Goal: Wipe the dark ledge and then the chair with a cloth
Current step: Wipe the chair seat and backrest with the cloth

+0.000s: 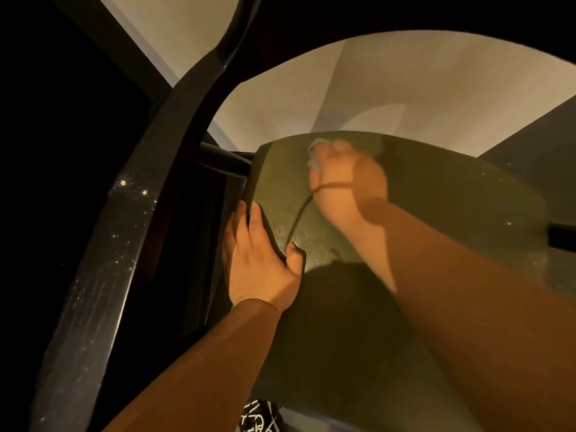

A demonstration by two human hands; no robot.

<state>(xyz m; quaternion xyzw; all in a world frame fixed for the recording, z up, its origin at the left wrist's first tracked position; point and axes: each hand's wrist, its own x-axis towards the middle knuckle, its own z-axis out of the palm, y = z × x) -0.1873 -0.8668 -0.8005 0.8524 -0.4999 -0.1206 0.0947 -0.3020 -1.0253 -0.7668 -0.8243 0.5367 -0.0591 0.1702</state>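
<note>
Right hand (346,179), blurred, clutches a pale cloth (314,148) at the far edge of the seat (436,194); the cloth's long axis is unclear. Left hand (255,263) grips the seat's left edge. Dusty ledge (103,275) runs near-to-far, leftward.

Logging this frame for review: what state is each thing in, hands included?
cloth: bunched, mostly hidden at the right hand's fingers, on the seat.
right hand: holds the cloth against the seat; blurred.
left hand: grips the seat's left edge.
chair seat: olive, partly in shadow.
dark ledge: speckled with pale dust.
</note>
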